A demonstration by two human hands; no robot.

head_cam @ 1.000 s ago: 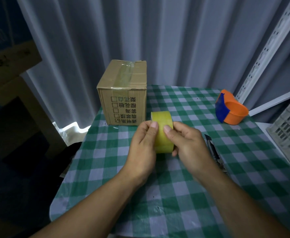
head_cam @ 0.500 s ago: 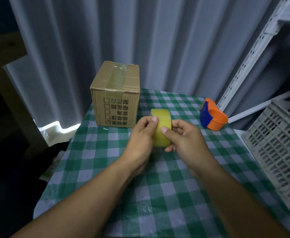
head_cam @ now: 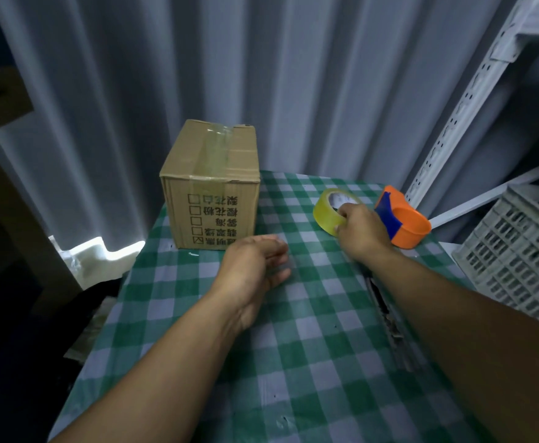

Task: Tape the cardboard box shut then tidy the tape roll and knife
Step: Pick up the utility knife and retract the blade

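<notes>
Your right hand pinches tape roll, left hand loose, empty — roll standing on edge may roll off table.

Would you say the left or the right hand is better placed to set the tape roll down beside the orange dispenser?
The right hand: it already grips the tape roll close beside the orange dispenser. The left hand hovers empty near the cardboard box, farther away.

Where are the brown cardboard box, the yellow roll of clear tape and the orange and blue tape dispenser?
Brown cardboard box (head_cam: 212, 212): head view, printed front face.
Yellow roll of clear tape (head_cam: 323, 212): head view, outer band.
Orange and blue tape dispenser (head_cam: 409, 224): head view, orange side wall.
</notes>
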